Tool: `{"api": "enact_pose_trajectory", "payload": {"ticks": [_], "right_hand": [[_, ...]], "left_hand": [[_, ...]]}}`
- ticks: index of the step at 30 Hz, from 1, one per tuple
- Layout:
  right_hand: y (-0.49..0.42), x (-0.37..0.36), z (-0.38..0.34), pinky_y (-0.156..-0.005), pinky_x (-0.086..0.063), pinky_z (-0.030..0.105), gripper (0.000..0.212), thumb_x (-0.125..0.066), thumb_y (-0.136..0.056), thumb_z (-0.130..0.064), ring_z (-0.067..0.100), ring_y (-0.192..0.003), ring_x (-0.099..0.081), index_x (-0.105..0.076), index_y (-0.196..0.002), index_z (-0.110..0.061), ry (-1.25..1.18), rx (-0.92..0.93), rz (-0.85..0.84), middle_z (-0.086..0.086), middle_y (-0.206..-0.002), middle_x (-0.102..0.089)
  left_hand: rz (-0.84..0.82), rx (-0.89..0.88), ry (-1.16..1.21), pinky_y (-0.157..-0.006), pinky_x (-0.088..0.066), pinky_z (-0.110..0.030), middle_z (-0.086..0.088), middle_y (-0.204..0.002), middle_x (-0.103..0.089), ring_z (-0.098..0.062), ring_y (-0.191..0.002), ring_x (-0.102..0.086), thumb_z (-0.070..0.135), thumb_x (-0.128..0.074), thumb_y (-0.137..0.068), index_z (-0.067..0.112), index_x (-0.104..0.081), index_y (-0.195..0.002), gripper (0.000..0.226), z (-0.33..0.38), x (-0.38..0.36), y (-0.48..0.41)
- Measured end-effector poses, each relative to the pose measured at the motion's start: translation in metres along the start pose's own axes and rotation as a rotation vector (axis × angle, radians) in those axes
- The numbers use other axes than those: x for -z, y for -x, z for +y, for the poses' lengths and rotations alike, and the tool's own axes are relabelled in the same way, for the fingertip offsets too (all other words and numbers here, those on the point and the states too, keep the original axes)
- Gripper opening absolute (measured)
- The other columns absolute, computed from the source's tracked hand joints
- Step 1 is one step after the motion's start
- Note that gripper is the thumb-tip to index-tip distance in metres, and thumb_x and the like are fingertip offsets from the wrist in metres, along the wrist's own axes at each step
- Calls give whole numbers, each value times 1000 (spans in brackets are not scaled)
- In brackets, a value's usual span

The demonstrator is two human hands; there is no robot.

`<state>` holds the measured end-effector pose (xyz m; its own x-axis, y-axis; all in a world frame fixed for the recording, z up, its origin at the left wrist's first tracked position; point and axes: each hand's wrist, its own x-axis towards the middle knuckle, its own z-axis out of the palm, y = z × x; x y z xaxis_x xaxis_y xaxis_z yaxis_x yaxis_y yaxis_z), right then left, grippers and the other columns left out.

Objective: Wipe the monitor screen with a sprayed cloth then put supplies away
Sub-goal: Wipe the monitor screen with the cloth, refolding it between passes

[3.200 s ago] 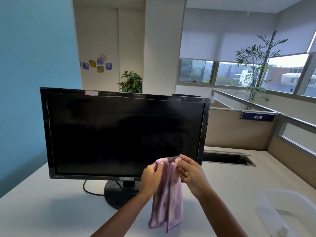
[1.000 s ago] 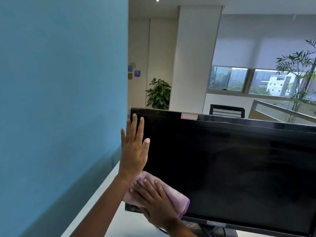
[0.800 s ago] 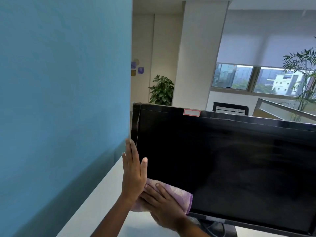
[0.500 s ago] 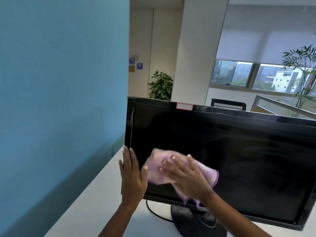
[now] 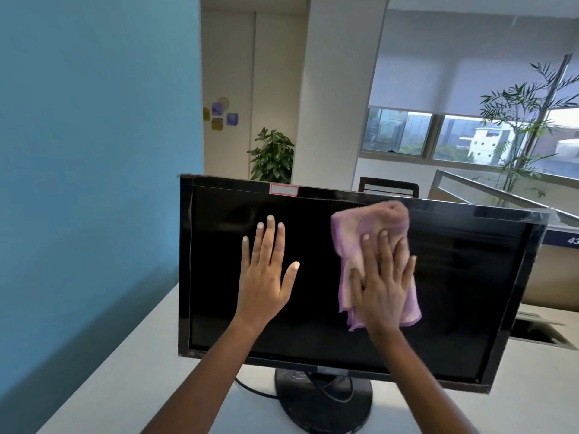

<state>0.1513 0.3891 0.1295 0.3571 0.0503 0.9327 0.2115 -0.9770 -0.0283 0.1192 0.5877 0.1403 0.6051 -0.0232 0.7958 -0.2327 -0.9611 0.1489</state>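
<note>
A black monitor (image 5: 454, 292) with a dark screen stands on a round base on the white desk. My right hand (image 5: 380, 277) presses a pink-and-purple cloth (image 5: 369, 223) flat against the upper middle of the screen, fingers straight and spread. The cloth's top reaches the upper bezel and its lower edge hangs below my palm. My left hand (image 5: 266, 270) lies flat on the screen's left half with fingers straight, holding nothing.
A blue partition wall (image 5: 94, 183) runs along the left of the white desk (image 5: 125, 371). A black cable (image 5: 253, 391) trails from the monitor base (image 5: 322, 399). Beige cubicle dividers and a cable slot (image 5: 539, 332) lie to the right, plants and windows behind.
My right hand has swept the cloth from the screen's lower left up and rightward to the upper middle. My left hand left the left bezel and now lies on the screen.
</note>
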Motion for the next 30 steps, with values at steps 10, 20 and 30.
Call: {"api": "enact_pose_trajectory", "payload": {"ticks": [10, 20, 30], "right_hand": [[115, -16, 23, -114, -3, 47, 61, -45, -78, -39, 19, -137, -26, -34, -138, -37, 277, 971, -417, -17, -144, -42], [46, 4, 130, -111, -7, 54, 60, -43, -79, -43, 23, -145, -2, -31, -138, -39, 293, 995, -161, -14, -154, -18], [17, 29, 163, -114, -8, 55, 62, -28, -92, -43, 20, -144, -1, -17, -146, -15, 63, -270, -17, 7, -154, -16]], "left_hand": [[36, -195, -78, -116, 12, -32, -5, -153, -3, -8, -140, 22, 47, -18, -93, 13, -4, -143, 62, 35, 14, -58], [-3, -206, 14, -116, 0, -41, -10, -153, -24, -23, -143, -7, 46, -25, -93, 9, -20, -143, 63, 77, 13, -82], [71, -129, 63, -115, -18, -51, -19, -130, -53, -33, -131, -42, 40, -29, -91, 0, -47, -127, 56, 96, 6, -84]]}}
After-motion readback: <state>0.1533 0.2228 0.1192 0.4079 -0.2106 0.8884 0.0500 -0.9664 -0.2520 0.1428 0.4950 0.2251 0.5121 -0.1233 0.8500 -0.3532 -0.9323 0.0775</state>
